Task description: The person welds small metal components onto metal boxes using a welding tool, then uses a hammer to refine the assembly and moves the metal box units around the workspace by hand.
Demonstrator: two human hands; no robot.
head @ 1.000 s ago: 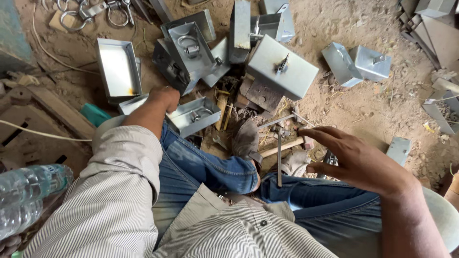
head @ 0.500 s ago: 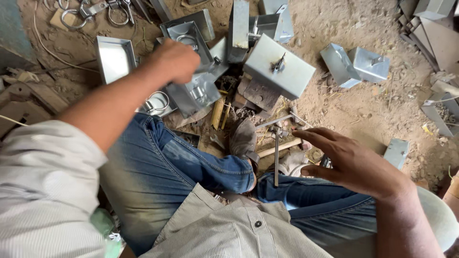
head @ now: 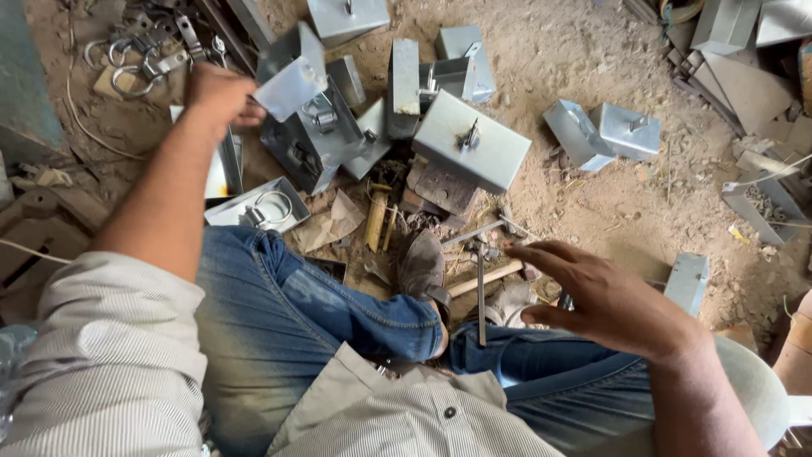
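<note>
Left hand [head: 222, 93] pinches metal box [head: 292, 80] far left, lifting; right hand [head: 605, 296] open, empty, over hammer [head: 491, 275] — grab next.

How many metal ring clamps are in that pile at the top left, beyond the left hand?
3 can be made out: one ring clamp at the far left, one nearer the left hand, one above that. They overlap, so more may be hidden among them.
</note>
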